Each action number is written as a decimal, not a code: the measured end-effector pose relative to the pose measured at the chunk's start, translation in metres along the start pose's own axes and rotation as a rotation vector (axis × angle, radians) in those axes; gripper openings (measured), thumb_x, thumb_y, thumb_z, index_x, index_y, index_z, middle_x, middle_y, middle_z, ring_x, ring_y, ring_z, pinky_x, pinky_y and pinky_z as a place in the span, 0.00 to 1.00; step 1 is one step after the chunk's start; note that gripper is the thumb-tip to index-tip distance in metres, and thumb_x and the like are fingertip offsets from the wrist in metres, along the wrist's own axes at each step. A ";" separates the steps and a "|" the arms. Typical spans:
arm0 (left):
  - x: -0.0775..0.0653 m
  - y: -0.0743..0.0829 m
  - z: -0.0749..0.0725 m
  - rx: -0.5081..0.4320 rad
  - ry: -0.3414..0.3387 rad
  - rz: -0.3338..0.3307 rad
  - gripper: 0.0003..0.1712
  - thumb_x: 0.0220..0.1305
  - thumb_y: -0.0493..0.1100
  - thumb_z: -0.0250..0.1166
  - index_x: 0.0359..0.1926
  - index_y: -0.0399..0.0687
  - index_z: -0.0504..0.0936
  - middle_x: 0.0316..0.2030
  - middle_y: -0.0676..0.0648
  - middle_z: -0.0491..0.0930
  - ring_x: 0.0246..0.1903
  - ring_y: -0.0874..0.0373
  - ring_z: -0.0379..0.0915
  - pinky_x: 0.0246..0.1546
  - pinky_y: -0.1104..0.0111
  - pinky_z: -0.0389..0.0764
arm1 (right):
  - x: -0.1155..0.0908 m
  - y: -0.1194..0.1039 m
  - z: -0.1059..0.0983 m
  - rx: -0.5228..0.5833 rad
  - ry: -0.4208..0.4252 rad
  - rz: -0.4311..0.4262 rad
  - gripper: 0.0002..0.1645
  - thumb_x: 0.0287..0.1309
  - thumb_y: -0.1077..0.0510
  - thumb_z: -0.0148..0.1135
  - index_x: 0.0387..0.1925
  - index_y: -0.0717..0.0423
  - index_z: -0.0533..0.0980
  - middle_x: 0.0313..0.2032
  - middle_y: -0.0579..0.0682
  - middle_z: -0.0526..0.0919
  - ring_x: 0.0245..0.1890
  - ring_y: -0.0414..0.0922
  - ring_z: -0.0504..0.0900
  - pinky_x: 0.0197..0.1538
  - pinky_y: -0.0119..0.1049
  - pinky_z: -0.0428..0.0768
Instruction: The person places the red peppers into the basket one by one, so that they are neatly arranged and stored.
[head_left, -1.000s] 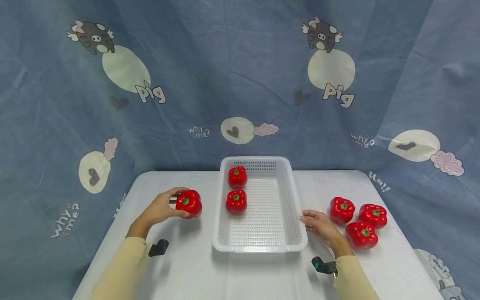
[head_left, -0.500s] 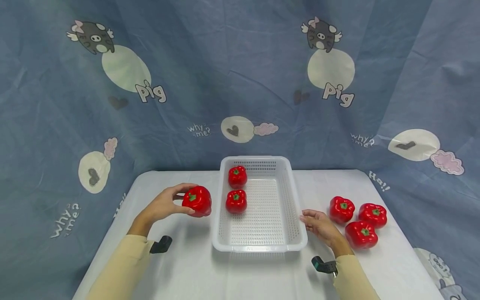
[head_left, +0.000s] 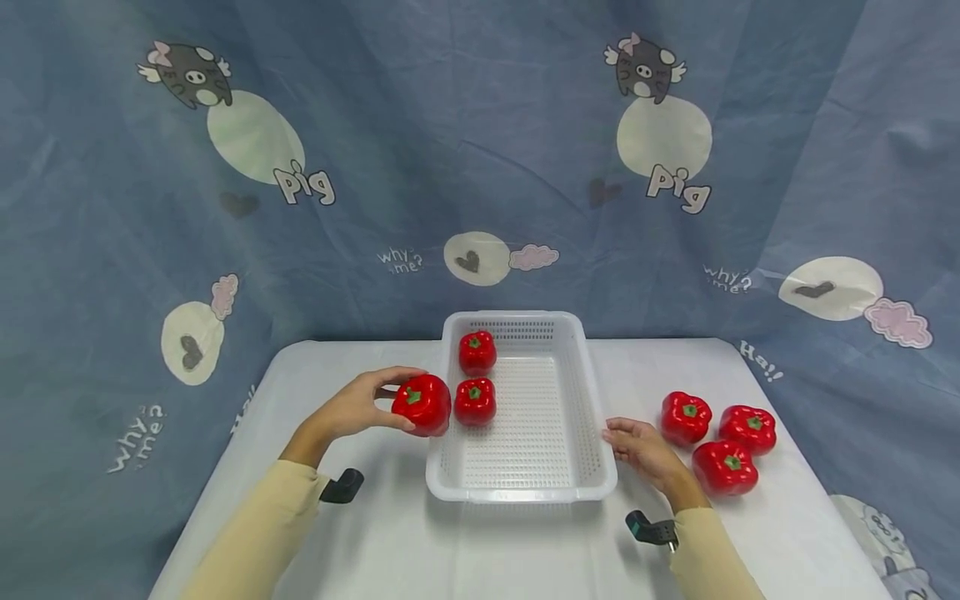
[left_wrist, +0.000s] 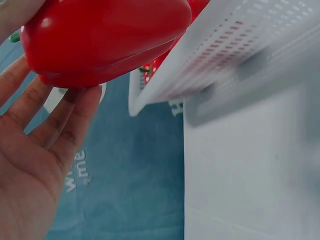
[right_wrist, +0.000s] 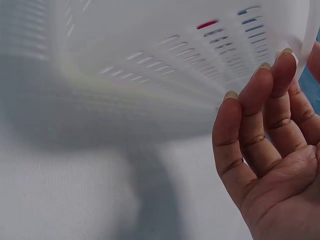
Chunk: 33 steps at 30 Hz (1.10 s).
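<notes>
In the head view, my left hand (head_left: 360, 410) holds a red bell pepper (head_left: 423, 405) between thumb and fingers, raised over the left rim of a white perforated plastic basket (head_left: 525, 495). Up close, the left wrist view has the fingertips against the glossy pepper (left_wrist: 105, 42), with the basket wall (left_wrist: 215, 55) right beside it. Two red bell peppers stand inside the basket along its left side, one far (head_left: 477, 357) and one nearer (head_left: 475, 408). At the basket's right rim, my right hand (head_left: 647, 454) grips the edge, fingertips on the outer wall (right_wrist: 150, 40).
Close to the right hand, three more red bell peppers (head_left: 724, 469) sit grouped on the white-covered table (head_left: 517, 550). A blue printed curtain (head_left: 480, 167) hangs behind the table. Each wrist carries a small dark camera mount (head_left: 342, 487).
My left hand has carried its bell pepper rightward, from beside the basket to over its left rim. The right hand stays at the right rim.
</notes>
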<state>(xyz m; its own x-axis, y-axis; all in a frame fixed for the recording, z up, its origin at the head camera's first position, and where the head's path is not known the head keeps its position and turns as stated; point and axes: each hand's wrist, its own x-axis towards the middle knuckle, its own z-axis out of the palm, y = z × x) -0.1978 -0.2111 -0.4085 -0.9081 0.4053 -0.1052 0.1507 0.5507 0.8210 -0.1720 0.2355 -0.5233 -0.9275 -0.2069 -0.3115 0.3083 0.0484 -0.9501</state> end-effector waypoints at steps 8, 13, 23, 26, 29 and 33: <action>0.005 0.004 0.018 -0.008 -0.019 0.026 0.45 0.41 0.45 0.80 0.63 0.51 0.72 0.61 0.45 0.72 0.60 0.44 0.65 0.50 0.55 0.79 | 0.000 0.000 0.000 -0.004 -0.018 -0.010 0.25 0.62 0.51 0.63 0.55 0.62 0.74 0.47 0.48 0.83 0.43 0.45 0.83 0.54 0.40 0.78; 0.009 0.004 0.029 -0.001 -0.047 0.060 0.43 0.42 0.44 0.79 0.63 0.51 0.73 0.59 0.46 0.73 0.59 0.45 0.66 0.54 0.52 0.76 | 0.000 0.000 -0.001 0.003 -0.030 -0.022 0.24 0.62 0.51 0.63 0.54 0.62 0.74 0.47 0.48 0.83 0.43 0.45 0.83 0.52 0.37 0.79; 0.015 0.000 0.046 0.073 -0.084 0.091 0.43 0.43 0.45 0.79 0.62 0.50 0.72 0.56 0.48 0.74 0.57 0.48 0.68 0.56 0.53 0.75 | 0.000 0.002 -0.002 0.006 -0.032 -0.023 0.23 0.63 0.51 0.62 0.54 0.62 0.74 0.46 0.47 0.84 0.43 0.46 0.83 0.51 0.36 0.79; 0.016 0.000 0.052 0.104 -0.096 0.100 0.42 0.43 0.44 0.79 0.62 0.51 0.72 0.55 0.49 0.74 0.56 0.49 0.69 0.54 0.53 0.76 | 0.001 0.002 -0.002 -0.006 -0.029 -0.030 0.24 0.62 0.51 0.62 0.54 0.63 0.74 0.47 0.48 0.84 0.43 0.46 0.83 0.51 0.36 0.79; 0.016 0.001 0.057 0.129 -0.104 0.092 0.42 0.42 0.43 0.79 0.62 0.51 0.73 0.56 0.47 0.74 0.56 0.48 0.69 0.50 0.52 0.79 | 0.001 0.003 -0.002 -0.014 -0.018 -0.027 0.25 0.62 0.51 0.63 0.54 0.63 0.74 0.46 0.48 0.84 0.43 0.46 0.83 0.51 0.36 0.80; 0.015 0.001 0.065 0.162 -0.105 0.068 0.43 0.41 0.43 0.80 0.62 0.51 0.73 0.56 0.46 0.73 0.55 0.48 0.69 0.48 0.52 0.80 | 0.001 0.004 -0.002 -0.006 -0.008 -0.018 0.25 0.62 0.50 0.63 0.54 0.62 0.75 0.46 0.47 0.84 0.42 0.45 0.83 0.50 0.36 0.80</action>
<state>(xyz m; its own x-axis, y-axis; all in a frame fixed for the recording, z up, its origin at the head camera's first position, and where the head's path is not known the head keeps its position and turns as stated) -0.1858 -0.1570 -0.4460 -0.8493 0.5148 -0.1169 0.2794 0.6263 0.7278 -0.1724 0.2370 -0.5272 -0.9309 -0.2158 -0.2946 0.2906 0.0510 -0.9555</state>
